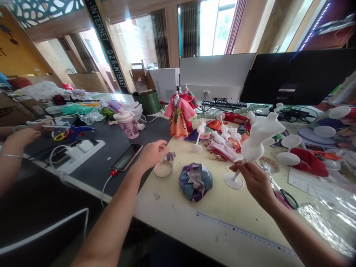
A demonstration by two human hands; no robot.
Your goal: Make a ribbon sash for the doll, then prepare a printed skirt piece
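Observation:
My right hand (pixel 257 181) is wrapped round the stem of a small white mannequin (pixel 253 139) on a round base. The mannequin tilts to the right, with its base low over the cream table. My left hand (pixel 154 154) has its fingers curled together above a round, thin-rimmed ring (pixel 163 169); whether anything is in them is hidden. Between my hands lies a bunched blue-purple cloth piece (pixel 195 181). Behind it, a second white mannequin (pixel 200 132) stands upright. Farther back, a pink and orange doll dress (pixel 178 115) hangs on a stand.
A phone (pixel 127 157) with a cable lies left, near a pink cup (pixel 127 124) and a power strip (pixel 80 152). Scissors (pixel 283 194) and a ruler (pixel 241 230) are at right and front. Another person's hand (pixel 23 135) is at far left. Monitors (pixel 217 76) stand behind.

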